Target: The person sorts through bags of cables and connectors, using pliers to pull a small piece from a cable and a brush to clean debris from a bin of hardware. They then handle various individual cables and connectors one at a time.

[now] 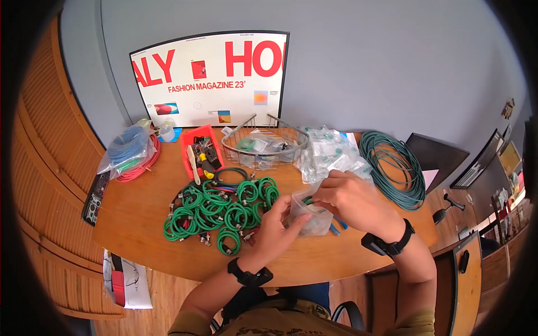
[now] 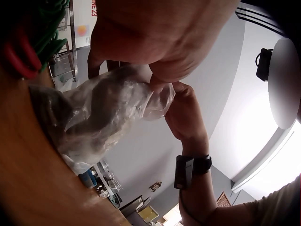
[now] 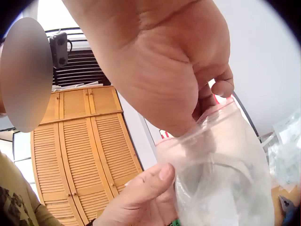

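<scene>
A clear zip bag [image 1: 314, 223] stands low over the table's front, its mouth upward. My left hand [image 1: 278, 228] grips the bag's left side, thumb across the near face. From the right, my right hand [image 1: 352, 200] reaches into the mouth with curled fingers, a bit of green cable [image 1: 307, 200] at its fingertips. In the right wrist view a loop shows dimly through the bag [image 3: 221, 193], and the right fingertips are hidden behind the plastic. Left of the hands lies a heap of coiled green cables [image 1: 210, 206] with metal connectors.
Behind the heap stand a red bin [image 1: 189, 147] of tools and a wire basket [image 1: 263, 152]. Plastic bags [image 1: 330, 152] and a large dark green cable coil [image 1: 392, 168] lie to the right. Blue handles [image 1: 338, 227] show beside the bag. A monitor [image 1: 213, 84] stands at the back.
</scene>
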Available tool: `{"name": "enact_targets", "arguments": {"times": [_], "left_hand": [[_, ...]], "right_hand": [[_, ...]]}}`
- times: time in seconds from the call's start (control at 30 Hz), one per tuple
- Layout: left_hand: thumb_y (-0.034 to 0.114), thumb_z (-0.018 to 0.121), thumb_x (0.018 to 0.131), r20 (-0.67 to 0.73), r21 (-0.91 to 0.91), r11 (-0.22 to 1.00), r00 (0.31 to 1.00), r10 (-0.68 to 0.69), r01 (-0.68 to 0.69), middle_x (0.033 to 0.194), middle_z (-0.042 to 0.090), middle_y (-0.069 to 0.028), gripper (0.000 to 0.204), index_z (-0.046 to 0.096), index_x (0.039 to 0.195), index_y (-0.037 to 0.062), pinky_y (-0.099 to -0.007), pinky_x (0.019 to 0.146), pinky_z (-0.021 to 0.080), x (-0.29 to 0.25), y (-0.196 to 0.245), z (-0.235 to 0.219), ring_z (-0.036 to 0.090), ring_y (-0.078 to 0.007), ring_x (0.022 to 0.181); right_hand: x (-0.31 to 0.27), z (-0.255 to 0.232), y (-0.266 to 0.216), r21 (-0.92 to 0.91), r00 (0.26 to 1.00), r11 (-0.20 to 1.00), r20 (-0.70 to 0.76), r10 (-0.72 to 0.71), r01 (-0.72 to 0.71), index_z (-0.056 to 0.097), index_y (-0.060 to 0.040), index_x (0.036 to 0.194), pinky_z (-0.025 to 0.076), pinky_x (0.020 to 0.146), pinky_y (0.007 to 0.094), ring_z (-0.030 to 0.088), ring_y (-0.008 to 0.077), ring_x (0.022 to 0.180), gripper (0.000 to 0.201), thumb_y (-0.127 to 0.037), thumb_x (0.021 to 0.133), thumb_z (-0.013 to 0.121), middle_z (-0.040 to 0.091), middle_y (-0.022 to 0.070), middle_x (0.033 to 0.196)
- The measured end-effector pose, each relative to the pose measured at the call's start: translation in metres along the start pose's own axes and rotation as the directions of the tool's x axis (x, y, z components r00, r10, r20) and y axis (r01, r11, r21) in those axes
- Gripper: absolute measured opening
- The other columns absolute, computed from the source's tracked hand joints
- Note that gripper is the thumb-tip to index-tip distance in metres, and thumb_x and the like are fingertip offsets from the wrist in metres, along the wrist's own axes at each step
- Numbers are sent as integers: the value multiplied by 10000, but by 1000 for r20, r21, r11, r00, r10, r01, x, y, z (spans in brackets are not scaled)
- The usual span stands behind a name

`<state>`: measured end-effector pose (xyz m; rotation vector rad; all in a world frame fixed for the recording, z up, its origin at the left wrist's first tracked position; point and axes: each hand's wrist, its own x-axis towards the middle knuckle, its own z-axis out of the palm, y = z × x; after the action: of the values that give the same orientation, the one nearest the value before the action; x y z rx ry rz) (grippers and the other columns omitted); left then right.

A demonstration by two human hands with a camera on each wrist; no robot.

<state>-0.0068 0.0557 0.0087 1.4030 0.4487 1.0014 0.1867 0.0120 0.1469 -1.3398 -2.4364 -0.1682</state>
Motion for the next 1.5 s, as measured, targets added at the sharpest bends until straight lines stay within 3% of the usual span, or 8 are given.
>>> {"name": "enact_targets", "arguments": {"times": [0.2, 0.33, 0.4, 0.6, 0.73, 0.93, 1.37, 1.5], "left_hand": [[-27, 691, 1004, 3, 40, 998, 998, 57, -57, 1327, 619, -94, 436, 496, 1394, -27, -335, 1093, 490, -2, -11, -8, 577, -149, 1283], [-27, 693, 1003, -49, -116, 990, 996, 72, -77, 1314, 643, -103, 387, 517, 1347, -17, -325, 1060, 510, -1, -10, -7, 613, -148, 1240], [-23, 694, 1004, -76, -165, 983, 995, 69, -81, 1299, 655, -105, 367, 522, 1327, -14, -323, 1047, 518, 0, -8, -6, 628, -149, 1221], [28, 729, 998, -165, -254, 965, 986, 21, -63, 1229, 682, -100, 293, 544, 1225, 8, -301, 991, 530, -2, -4, -7, 657, -138, 1134], [40, 744, 993, -199, -246, 969, 980, -16, -35, 1167, 697, -83, 258, 558, 1172, 28, -296, 945, 530, -3, -9, -9, 663, -125, 1082], [20, 745, 986, -253, -288, 956, 967, -19, -57, 1147, 712, -79, 244, 569, 1154, 38, -302, 934, 533, 0, -13, -7, 676, -135, 1050], [55, 723, 1018, -301, -222, 971, 954, 14, -85, 1027, 715, -37, 102, 742, 1098, -6, -265, 863, 503, 2, -11, -14, 651, -99, 956], [77, 722, 1029, -259, -173, 980, 964, 55, -103, 1009, 687, -5, 131, 742, 1124, -11, -242, 814, 486, 3, -12, -18, 617, -74, 920]], "right_hand": [[9, 5, 1, -56, 968, 998, 253, 1, 14, 795, -74, 980, 450, 786, 372, 591, 275, 1089, 182, -79, 804, 753, 631, 109, 1034], [9, 10, 5, 64, 974, 996, 224, 41, -56, 806, -89, 1047, 450, 830, 352, 548, 303, 1135, 213, -29, 855, 737, 583, 122, 1100], [-1, 16, 14, 439, 982, 890, -75, 175, -125, 777, -92, 1134, 462, 883, 346, 557, 284, 1154, 220, -36, 925, 736, 597, 95, 1099], [-40, 29, 19, 721, 878, 587, 63, 475, -369, 699, -79, 1265, 515, 917, 334, 582, 155, 1197, 446, -122, 862, 885, 630, 56, 1319], [-61, 67, 35, 840, 841, 387, 139, 523, -380, 736, -21, 1128, 547, 847, 282, 663, 96, 976, 230, -21, 916, 826, 741, 23, 1090], [-63, 84, 34, 979, 822, 101, 90, 562, -176, 744, -2, 1075, 561, 877, 272, 682, 94, 956, 133, 34, 951, 775, 746, 18, 1042], [-57, 101, 23, 996, 740, 45, 30, 671, -82, 728, -12, 1038, 484, 859, 263, 599, 82, 953, 83, 32, 969, 746, 666, -1, 997], [-55, 99, 20, 982, 767, 149, -7, 642, -116, 731, -5, 1037, 479, 866, 270, 590, 101, 946, 82, 44, 971, 731, 656, 16, 1001]]}}
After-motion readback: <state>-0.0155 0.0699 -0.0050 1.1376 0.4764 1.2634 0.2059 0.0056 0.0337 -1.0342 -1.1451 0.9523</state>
